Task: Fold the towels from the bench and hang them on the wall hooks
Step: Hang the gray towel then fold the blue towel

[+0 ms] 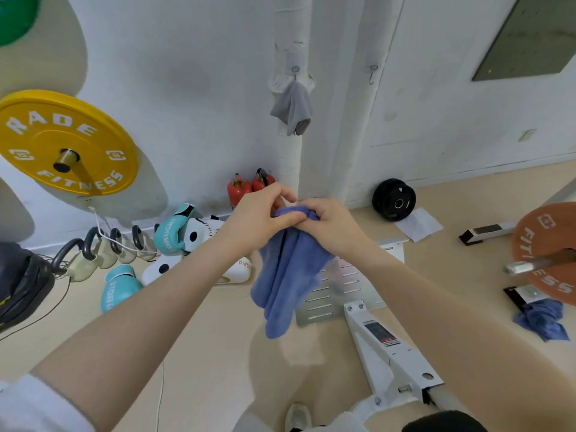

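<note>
Both hands meet mid-frame, held up in front of the white wall. Left hand [261,215] & right hand [330,227] grip the top edge of a blue towel [288,275]; fingers of both curled, pinching the bunched upper hem betw. thumb & fingertips, knuckles nearly touching. Towel hangs free below the hands, long axis roughly vertical, leaning slightly down-left, folded lengthwise w/ a dark crease running down it; lower end points at the floor, not touching anything.

On the wall above: a grey towel [293,109] hangs from the left wall hook [295,70], bunched, long axis vertical. The right wall hook [372,73] is bare, just right of the pipe corner.

Another blue towel [544,318] lies crumpled on the floor at far right, under an orange weight plate [547,244] on its bar. White bench frame [383,350] runs from lower right twd. centre, its slotted metal plate behind the held towel.

Left side: yellow weight plate [65,141] on a wall peg, kettlebells [90,254] in a row along the wall base, teal boxing gloves [174,229] & white gloves beside them. Two red extinguishers [249,187] at the wall base behind the hands; black plate [394,199] leans on the wall further right.
</note>
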Motion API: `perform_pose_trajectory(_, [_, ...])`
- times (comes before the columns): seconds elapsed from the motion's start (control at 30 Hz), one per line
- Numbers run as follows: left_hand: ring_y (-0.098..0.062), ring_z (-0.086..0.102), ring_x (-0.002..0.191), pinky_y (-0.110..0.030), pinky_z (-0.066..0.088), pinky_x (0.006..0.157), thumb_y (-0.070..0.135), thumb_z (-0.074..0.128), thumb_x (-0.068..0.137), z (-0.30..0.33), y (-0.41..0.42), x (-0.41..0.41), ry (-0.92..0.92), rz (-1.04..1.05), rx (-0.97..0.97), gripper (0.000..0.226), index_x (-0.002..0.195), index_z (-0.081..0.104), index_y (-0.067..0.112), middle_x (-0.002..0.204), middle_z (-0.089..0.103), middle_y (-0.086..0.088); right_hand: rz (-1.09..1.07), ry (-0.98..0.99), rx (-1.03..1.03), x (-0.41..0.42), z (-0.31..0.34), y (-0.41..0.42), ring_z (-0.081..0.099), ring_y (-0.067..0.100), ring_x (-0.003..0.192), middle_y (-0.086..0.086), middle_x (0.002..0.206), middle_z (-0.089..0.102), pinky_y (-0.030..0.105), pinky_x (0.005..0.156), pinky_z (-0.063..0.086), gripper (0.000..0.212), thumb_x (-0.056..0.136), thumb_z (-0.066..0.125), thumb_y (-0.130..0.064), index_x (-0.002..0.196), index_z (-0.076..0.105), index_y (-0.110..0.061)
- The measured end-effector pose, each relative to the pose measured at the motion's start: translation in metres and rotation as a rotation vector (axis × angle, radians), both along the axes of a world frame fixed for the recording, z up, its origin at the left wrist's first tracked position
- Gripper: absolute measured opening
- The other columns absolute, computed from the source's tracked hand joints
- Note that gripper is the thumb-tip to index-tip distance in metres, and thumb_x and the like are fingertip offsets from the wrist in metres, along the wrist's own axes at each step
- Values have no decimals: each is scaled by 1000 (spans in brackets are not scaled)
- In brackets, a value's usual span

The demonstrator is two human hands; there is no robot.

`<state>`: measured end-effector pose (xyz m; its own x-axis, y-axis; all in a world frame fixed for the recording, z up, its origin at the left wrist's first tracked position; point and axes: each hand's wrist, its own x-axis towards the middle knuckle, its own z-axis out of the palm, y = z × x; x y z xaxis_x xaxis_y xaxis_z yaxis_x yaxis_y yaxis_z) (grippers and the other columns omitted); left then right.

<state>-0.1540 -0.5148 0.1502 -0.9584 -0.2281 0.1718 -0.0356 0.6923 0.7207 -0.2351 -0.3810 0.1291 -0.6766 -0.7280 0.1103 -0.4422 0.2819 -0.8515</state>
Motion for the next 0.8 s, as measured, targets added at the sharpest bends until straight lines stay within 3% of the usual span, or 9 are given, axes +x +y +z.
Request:
perform_pose_trajectory(0.1, [-3,45,62,-16,34,59,23,66,84,-13,-10,-4,-97,-42,-65,16,89,58,10,72,54,6,-46,-122,-111,-18,1,11,61,9,79,0,79,70,27,78,49,28,87,54,-7,81,70,-29])
perform_pose_trajectory(0.17, [-10,39,60,-20,30,57,24,62,87,-26,-17,-4,-160,-26,-80,23,85,57,2,69,52,-5,-69,-314,-246,-30,6,19,61,9,76,-1,75,69,24,73,50,27,89,50,-2,80,68,-20])
perform_pose_trajectory(0.3, [-13,41,63,-25,34,58,26,57,90,-40,-20,0,-186,33,165,30,90,56,-3,73,50,-11,-103,-725,-518,-50,15,33,65,11,68,0,69,69,21,65,54,23,94,42,-3,83,62,-7])
perform_pose_trajectory(0.4, [-14,48,72,-27,38,64,26,57,90,-35,-19,-4,-95,151,496,31,93,58,-5,79,54,-11,-183,-750,-455,-59,14,37,62,14,72,5,77,65,21,63,53,14,92,46,-4,89,60,-7])
perform_pose_trajectory(0.47, [-19,49,76,-32,38,68,30,59,87,-32,-21,-11,-61,234,696,34,93,60,-3,83,56,-12,-377,-765,-397,-66,8,39,59,14,71,4,78,60,21,60,50,9,91,50,-6,92,58,-12])
perform_pose_trajectory(0.57, [-18,51,68,-26,41,60,23,56,91,-35,-22,-26,-184,354,960,14,88,62,11,80,59,-7,-574,-907,-525,-72,-3,50,51,13,62,0,72,53,23,55,45,14,90,51,-7,85,53,-19])
perform_pose_trajectory(0.67, [-15,43,59,-24,36,55,20,55,90,-42,-16,-31,-319,385,1046,11,82,58,14,70,48,-4,-508,-963,-518,-71,-7,57,49,12,61,-1,70,52,23,55,41,17,90,50,-8,78,57,-18])
perform_pose_trajectory(0.73, [-14,49,64,-24,41,60,17,55,90,-45,-8,-35,-272,429,1094,9,85,60,12,75,54,-4,-412,-931,-452,-69,-5,60,50,11,62,-1,71,53,23,55,39,18,90,49,-8,78,60,-15])
perform_pose_trajectory(0.8, [-14,55,73,-24,46,69,15,55,91,-41,2,-39,-193,464,1124,9,84,61,12,80,60,-3,-229,-897,-349,-66,0,63,57,10,61,-1,70,59,22,59,48,21,90,45,-6,81,63,-14])
